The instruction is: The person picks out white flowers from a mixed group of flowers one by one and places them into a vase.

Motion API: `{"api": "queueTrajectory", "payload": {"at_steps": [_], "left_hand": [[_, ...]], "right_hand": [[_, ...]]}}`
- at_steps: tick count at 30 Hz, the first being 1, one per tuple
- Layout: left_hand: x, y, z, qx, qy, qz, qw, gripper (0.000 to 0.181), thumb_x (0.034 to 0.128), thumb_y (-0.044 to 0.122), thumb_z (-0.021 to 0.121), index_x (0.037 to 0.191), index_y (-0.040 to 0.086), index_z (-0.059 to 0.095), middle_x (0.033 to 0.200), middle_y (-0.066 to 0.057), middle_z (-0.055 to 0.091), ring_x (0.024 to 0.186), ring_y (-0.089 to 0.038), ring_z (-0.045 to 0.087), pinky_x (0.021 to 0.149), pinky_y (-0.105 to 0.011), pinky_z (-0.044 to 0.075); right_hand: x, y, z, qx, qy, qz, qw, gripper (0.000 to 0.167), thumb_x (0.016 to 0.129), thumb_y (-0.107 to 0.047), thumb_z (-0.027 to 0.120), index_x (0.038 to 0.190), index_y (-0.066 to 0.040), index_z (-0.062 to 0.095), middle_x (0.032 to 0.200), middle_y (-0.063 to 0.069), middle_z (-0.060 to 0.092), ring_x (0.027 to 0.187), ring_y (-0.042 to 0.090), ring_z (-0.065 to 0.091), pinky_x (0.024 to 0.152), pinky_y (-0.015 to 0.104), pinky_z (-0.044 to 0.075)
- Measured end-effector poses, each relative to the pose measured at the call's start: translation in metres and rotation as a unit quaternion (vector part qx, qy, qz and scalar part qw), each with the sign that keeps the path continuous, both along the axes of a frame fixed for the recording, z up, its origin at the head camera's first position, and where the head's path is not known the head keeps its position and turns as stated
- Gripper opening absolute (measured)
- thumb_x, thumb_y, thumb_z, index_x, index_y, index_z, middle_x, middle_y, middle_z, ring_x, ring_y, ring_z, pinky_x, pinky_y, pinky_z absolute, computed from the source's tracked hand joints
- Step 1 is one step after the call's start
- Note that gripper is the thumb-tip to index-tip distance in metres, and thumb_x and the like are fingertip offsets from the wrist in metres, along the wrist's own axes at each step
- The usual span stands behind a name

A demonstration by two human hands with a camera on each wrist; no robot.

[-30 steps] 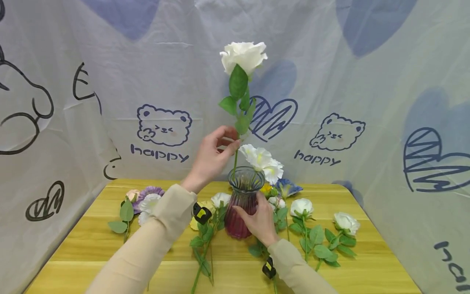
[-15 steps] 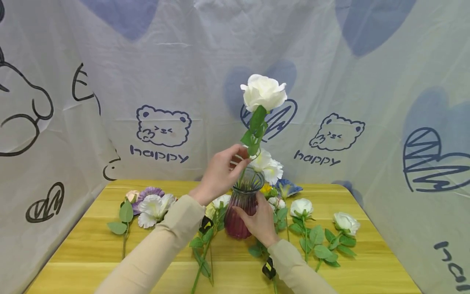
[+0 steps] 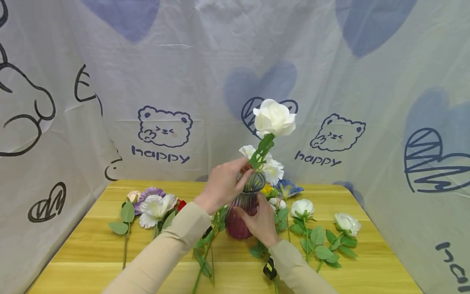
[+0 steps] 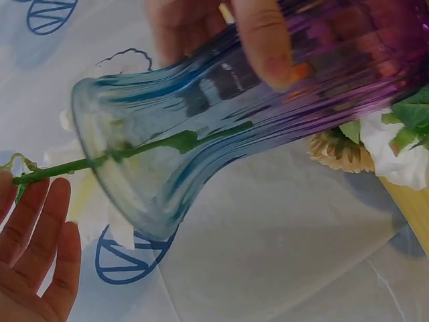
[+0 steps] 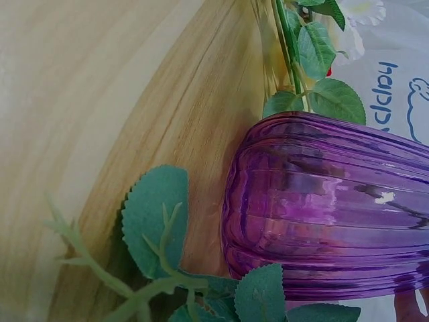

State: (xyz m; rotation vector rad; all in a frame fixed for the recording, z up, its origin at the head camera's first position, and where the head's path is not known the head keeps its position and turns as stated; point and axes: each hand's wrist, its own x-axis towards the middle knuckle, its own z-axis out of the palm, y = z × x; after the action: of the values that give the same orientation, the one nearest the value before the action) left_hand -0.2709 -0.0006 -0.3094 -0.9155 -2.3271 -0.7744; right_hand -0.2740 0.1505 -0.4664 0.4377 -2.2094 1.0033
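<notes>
My left hand (image 3: 227, 181) pinches the green stem of a white rose (image 3: 274, 118) above the mouth of a glass vase (image 3: 240, 222). Through the glass in the left wrist view, the stem (image 4: 214, 132) reaches down inside the neck. The vase is ribbed, clear bluish at the top and purple below, and stands upright on the table. Around its right side my right hand (image 3: 260, 220) holds it, thumb towards me. A white ruffled flower (image 3: 273, 171) shows at the rim, partly behind the rose's leaves. The right wrist view has the purple base (image 5: 322, 208) close up.
On the wooden table (image 3: 88, 245) lie a white ruffled flower (image 3: 156, 210), a purple flower (image 3: 152, 194) and a red one (image 3: 180, 205) at the left. White roses (image 3: 302, 208) and a blue flower (image 3: 288, 188) lie right of the vase. A printed cloth (image 3: 205, 61) hangs behind.
The white rose has come down and tilted to the right, its stem going deeper into the vase. My left hand has moved down and right with it; the right hand stays on the vase.
</notes>
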Motion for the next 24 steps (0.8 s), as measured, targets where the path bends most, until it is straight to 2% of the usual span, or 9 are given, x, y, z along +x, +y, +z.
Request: {"api": "queueTrajectory", "payload": {"at_steps": [6,11,13,17,20,24], "left_hand": [[0.001,0.001,-0.007,-0.027,0.009,0.019,0.9994,0.009,0.1014,0.021,0.061,0.102,0.013,0.065,0.094,-0.001,0.077,0.074,-0.015,0.071,0.064,-0.03,0.059],[0.001,0.002,-0.012,-0.047,0.02,0.038,0.998,0.012,0.101,0.021,0.061,0.109,0.013,0.066,0.088,-0.001,0.076,0.067,-0.015,0.067,0.058,-0.03,0.055],[0.001,0.001,-0.014,-0.056,0.018,0.044,0.9973,0.017,0.0997,0.024,0.064,0.112,0.013,0.066,0.089,-0.001,0.076,0.068,-0.016,0.068,0.06,-0.031,0.056],[0.002,-0.003,-0.02,-0.066,-0.008,0.047,0.9966,0.033,0.0959,0.032,0.069,0.122,0.011,0.067,0.106,-0.003,0.076,0.088,-0.021,0.071,0.077,-0.038,0.06],[0.003,-0.008,-0.028,-0.062,-0.026,0.045,0.9967,0.044,0.0948,0.037,0.07,0.129,0.01,0.065,0.12,-0.006,0.073,0.107,-0.024,0.069,0.093,-0.043,0.057],[0.003,-0.015,-0.038,-0.044,-0.029,0.038,0.9979,0.048,0.0949,0.039,0.068,0.132,0.008,0.064,0.128,-0.008,0.07,0.12,-0.027,0.064,0.104,-0.045,0.053]], "right_hand": [[0.001,0.001,0.0,-0.001,-0.006,0.003,1.0,0.045,0.083,-0.035,0.081,0.108,-0.006,0.057,0.083,0.004,0.058,0.068,0.009,0.05,0.059,0.021,0.041],[0.001,0.001,0.002,-0.004,-0.009,0.01,0.9999,0.045,0.083,-0.034,0.082,0.11,-0.007,0.057,0.082,0.003,0.057,0.067,0.008,0.048,0.057,0.021,0.04],[0.001,0.001,0.003,-0.003,-0.01,0.01,0.9999,0.046,0.083,-0.034,0.081,0.11,-0.007,0.057,0.082,0.003,0.057,0.067,0.009,0.049,0.058,0.022,0.041],[0.002,0.002,0.004,0.001,-0.011,0.011,0.9999,0.047,0.084,-0.036,0.081,0.112,-0.006,0.057,0.083,0.005,0.058,0.068,0.012,0.053,0.058,0.023,0.043],[0.002,0.002,0.005,0.001,-0.011,0.015,0.9998,0.049,0.087,-0.043,0.077,0.112,-0.005,0.057,0.082,0.005,0.058,0.068,0.012,0.054,0.058,0.023,0.043],[0.002,0.002,0.004,0.003,-0.009,0.014,0.9999,0.055,0.09,-0.056,0.069,0.111,-0.006,0.057,0.082,0.005,0.058,0.068,0.013,0.055,0.057,0.023,0.043]]}}
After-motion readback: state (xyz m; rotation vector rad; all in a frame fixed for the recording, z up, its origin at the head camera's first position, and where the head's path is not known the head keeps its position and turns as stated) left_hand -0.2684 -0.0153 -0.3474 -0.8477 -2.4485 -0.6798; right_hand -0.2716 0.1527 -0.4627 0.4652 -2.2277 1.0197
